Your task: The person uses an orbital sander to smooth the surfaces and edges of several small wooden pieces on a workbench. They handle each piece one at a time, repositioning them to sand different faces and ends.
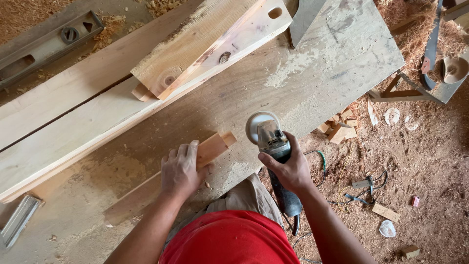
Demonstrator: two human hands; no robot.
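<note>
Spirit level [46,46] cut off left.

I work from a single head-worn view. It looks steeply down from above the person's chest, facing forward across the workbench [303,73], at close arm's-reach range. The sawdust floor [420,166] fills the right edge. No second view overlaps.

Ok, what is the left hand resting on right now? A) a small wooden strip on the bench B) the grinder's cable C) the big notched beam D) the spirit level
A: the left hand lies flat on the small wooden strip on the workbench, while the right hand grips the angle grinder.
</note>
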